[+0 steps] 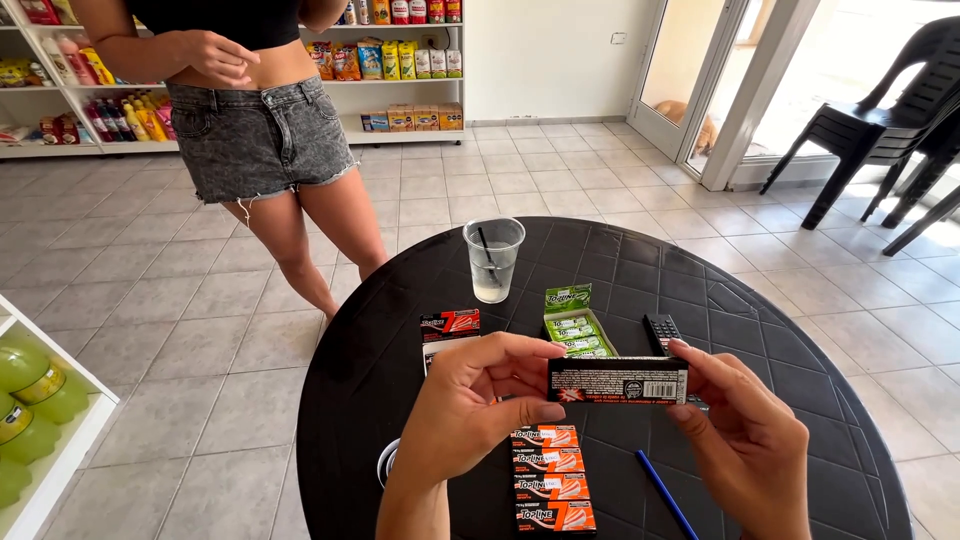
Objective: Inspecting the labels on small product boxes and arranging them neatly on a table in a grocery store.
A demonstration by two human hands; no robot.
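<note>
The left hand point(470, 405) and right hand point(745, 435) pinch a black gum pack point(618, 380) by its ends above the round black counter point(800, 330). Orange packs point(552, 478) lie at six o'clock, a green box point(575, 322) and plastic cup point(493, 258) at twelve.

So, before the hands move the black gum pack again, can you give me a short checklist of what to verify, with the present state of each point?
1. Black gum pack held at both ends, left hand and right hand: ok.
2. Pack clear of the table, raised above it: ok.
3. Orange gum packs lying in a tidy column under the hands: ok.
4. Green gum box open, behind the held pack: ok.
5. Plastic cup with straw upright, apart from the hands: ok.
6. Whether the held pack is sealed or already opened: cannot tell.
</note>
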